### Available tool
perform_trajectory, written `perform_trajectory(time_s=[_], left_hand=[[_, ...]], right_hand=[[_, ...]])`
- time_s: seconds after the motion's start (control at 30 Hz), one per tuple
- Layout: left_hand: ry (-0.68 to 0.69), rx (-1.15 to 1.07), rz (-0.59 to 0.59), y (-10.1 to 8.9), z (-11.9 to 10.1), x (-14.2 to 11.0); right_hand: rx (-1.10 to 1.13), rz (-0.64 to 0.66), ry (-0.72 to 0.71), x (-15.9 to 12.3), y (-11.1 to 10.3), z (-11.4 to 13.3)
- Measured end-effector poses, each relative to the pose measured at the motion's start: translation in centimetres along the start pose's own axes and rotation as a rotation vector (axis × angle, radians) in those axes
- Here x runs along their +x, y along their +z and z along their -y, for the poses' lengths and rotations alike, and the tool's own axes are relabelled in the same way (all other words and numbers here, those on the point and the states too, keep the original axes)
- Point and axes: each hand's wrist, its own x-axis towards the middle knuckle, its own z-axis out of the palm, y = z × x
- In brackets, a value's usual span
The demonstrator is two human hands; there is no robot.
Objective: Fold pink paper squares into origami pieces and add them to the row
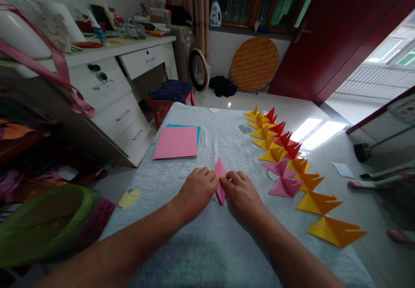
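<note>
A small pink folded paper piece [220, 171], diamond-shaped, lies on the grey cloth-covered table [207, 244]. My left hand [197, 190] presses on its left side with fingers curled and closed. My right hand [241, 193] pinches its right edge, fingers together. The paper's lower tip pokes out between the two hands. Its middle is hidden under my fingertips.
A stack of pink and blue paper sheets [177, 142] lies to the far left on the table. Several folded yellow, red and pink paper shapes [288, 158] run in rows along the right side. White drawers [119, 106] and a red stool [171, 95] stand left.
</note>
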Motion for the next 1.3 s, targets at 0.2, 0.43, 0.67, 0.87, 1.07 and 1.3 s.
perform_trajectory(time_s=[0.2, 0.43, 0.67, 0.87, 1.07, 1.3], left_hand=[[-0.051, 0.122, 0.074, -0.5, -1.6, -0.7], [-0.064, 0.197, 0.101, -1.3, -2.0, -0.8], [-0.127, 0.071, 0.060, -0.9, -1.5, -0.7], [-0.255, -0.218, 0.014, -0.4, 0.8, 0.0], [-0.367, -0.624, -0.126, -1.2, 1.8, 0.5], [-0.285, -1.036, -0.055, -1.4, 1.0, 0.3]], right_hand=[[-0.102, 0.076, 0.044, -0.1, -1.2, 0.2], [-0.116, 0.037, 0.093, -0.5, -1.3, -0.5], [0.012, -0.070, 0.204, -0.2, -0.3, -0.9], [0.255, -0.137, 0.150, 0.0, 0.3, -1.2], [0.464, -0.171, 0.124, 0.0, 0.0, -0.8], [0.586, -0.196, 0.005, -0.1, -0.4, -0.1]])
